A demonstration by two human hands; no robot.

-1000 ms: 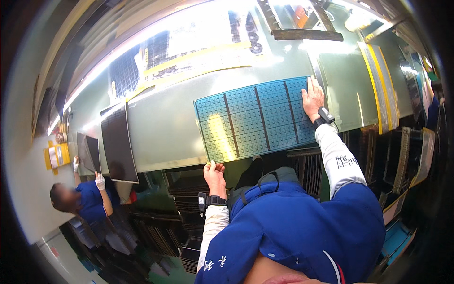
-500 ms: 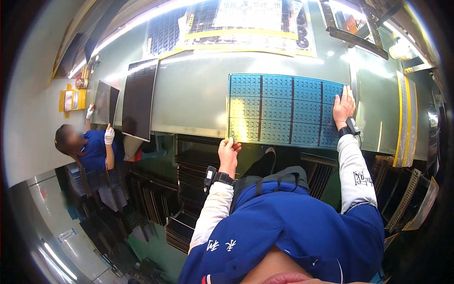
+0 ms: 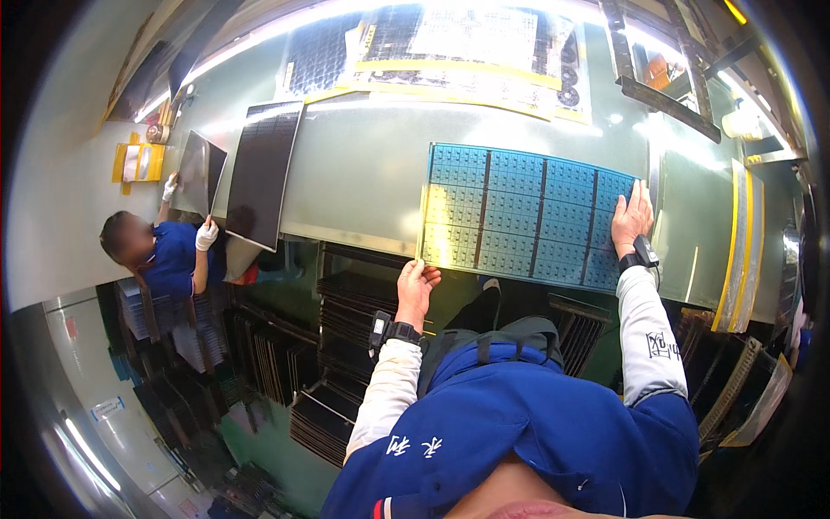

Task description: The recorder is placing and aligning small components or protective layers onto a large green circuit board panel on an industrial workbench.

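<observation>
Blue board [image 3: 527, 216]: a thin rectangular sheet, finely dotted and crossed by dark bands, at the near edge of the smooth, glossy desk [image 3: 346, 190]. I see the left hand [image 3: 415, 290], nearly closed, pinching its near left corner; the right hand [image 3: 633, 216], fingers extended, rests against its right edge without grasping. To the left is a dark flat panel [image 3: 264, 173]; beyond, patterned sheets [image 3: 320, 65] with yellow strips [image 3: 458, 71]. Far left, a co-worker [image 3: 173, 255] holds a smaller panel [image 3: 194, 169].
</observation>
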